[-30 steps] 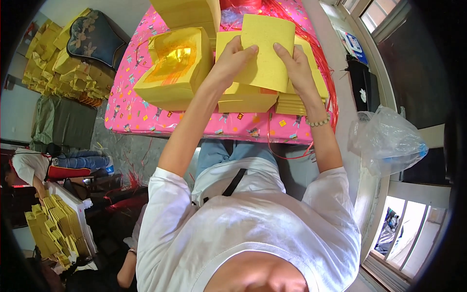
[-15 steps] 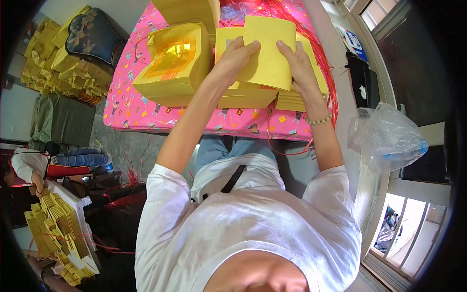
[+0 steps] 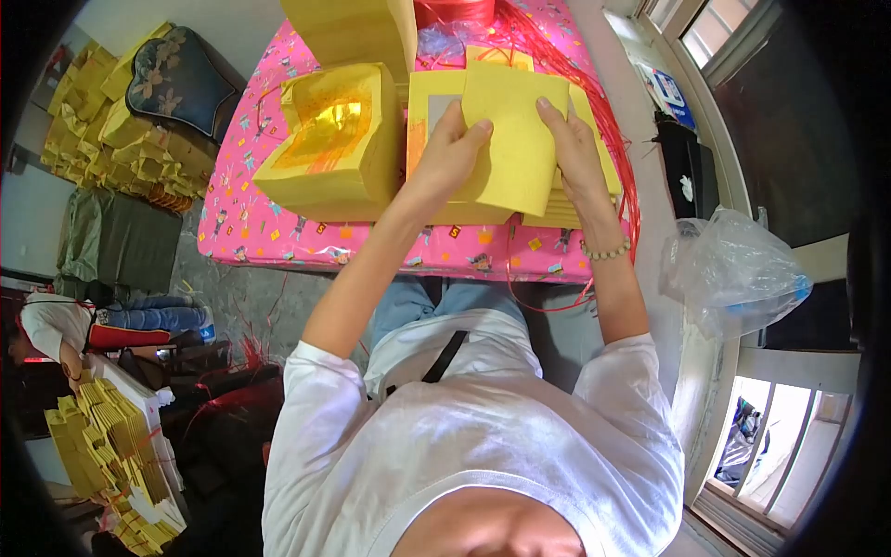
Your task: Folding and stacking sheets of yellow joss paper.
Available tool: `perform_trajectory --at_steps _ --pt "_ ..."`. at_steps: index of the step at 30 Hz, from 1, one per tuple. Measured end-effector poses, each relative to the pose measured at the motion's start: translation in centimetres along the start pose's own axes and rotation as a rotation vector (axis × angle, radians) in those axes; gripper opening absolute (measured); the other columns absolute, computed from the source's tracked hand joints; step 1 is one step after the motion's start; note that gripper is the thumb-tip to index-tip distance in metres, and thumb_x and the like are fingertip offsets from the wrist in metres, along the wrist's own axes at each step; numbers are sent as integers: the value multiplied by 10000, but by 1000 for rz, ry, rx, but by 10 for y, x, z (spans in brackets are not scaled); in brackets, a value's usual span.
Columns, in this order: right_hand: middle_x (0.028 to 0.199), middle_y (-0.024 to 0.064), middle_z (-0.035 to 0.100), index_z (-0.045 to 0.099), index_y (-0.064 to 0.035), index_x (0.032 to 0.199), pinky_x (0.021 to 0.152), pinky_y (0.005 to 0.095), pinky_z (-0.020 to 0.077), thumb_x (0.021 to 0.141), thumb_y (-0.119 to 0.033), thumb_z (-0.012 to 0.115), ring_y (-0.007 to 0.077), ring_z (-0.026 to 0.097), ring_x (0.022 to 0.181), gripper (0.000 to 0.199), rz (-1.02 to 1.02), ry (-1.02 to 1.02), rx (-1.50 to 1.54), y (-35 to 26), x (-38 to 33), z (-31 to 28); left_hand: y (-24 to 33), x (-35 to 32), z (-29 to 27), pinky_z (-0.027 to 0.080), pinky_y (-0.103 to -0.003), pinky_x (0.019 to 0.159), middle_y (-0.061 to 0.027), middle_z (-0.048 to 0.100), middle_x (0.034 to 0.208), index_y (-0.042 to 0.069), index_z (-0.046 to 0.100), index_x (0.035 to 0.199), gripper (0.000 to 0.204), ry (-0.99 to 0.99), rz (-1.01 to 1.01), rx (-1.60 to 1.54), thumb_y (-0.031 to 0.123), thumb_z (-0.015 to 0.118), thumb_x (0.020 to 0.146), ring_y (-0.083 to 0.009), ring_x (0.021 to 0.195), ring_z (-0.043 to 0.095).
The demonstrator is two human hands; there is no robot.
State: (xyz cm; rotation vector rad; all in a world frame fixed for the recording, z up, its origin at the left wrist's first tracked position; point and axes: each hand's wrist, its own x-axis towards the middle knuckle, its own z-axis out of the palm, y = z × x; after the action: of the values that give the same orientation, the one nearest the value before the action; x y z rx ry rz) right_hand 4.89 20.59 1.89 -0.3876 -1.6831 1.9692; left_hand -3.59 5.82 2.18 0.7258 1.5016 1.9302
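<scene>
My left hand (image 3: 452,153) and my right hand (image 3: 577,153) hold a yellow paper sheet (image 3: 512,130) by its two sides, thumbs on top. The sheet is tilted above a stack of yellow paper (image 3: 434,85) whose top shows a grey patch and orange print. To its left stands a thick, bowed stack of yellow paper (image 3: 329,190) with a shiny gold foil square (image 3: 342,119) on top. Folded yellow papers (image 3: 557,212) lie in a pile under and beside my right hand, partly hidden. I cannot tell whether the held piece is one layer or several.
The pink patterned table cover (image 3: 243,200) bears red plastic strands (image 3: 617,148) along its right side. Another yellow stack (image 3: 357,32) stands behind. A clear plastic bag (image 3: 742,278) hangs at right. Left are a cushioned chair back (image 3: 176,79), heaped yellow paper (image 3: 83,130) and another person (image 3: 56,325).
The sheet, curled over at its top before, now lies flatter, with its lower edge hanging nearer to me. Both hands keep their hold. The whole view has shifted slightly.
</scene>
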Motion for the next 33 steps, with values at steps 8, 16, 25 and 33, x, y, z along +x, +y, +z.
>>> perform_trajectory --at_steps 8,16,25,33 --pt "937 28 666 645 0 1071 718 212 470 955 -290 564 51 592 808 323 -133 38 23 -1 -14 -4 -16 -13 -2 429 -284 868 -69 572 1054 16 454 1148 216 -46 104 87 102 478 951 -118 991 535" --pt "924 58 682 638 37 1068 669 217 500 906 -192 643 73 619 777 282 -52 -82 -121 2 -41 -11 -5 -16 1 433 -280 863 -74 577 1060 19 451 1151 201 -70 72 52 80 459 959 -118 983 541" --pt "923 69 686 633 41 1079 652 223 527 895 -172 656 91 646 769 281 60 -147 -133 -2 -65 -19 -13 -13 5 451 -266 778 -51 574 983 23 461 1118 174 -86 182 159 89 471 958 -93 894 544" --pt "940 77 685 629 44 1091 675 228 527 896 -148 651 83 637 802 274 85 -155 -111 12 -78 -29 -15 -8 13 459 -254 748 -55 584 986 20 462 1143 200 -100 124 149 86 477 955 -95 862 557"
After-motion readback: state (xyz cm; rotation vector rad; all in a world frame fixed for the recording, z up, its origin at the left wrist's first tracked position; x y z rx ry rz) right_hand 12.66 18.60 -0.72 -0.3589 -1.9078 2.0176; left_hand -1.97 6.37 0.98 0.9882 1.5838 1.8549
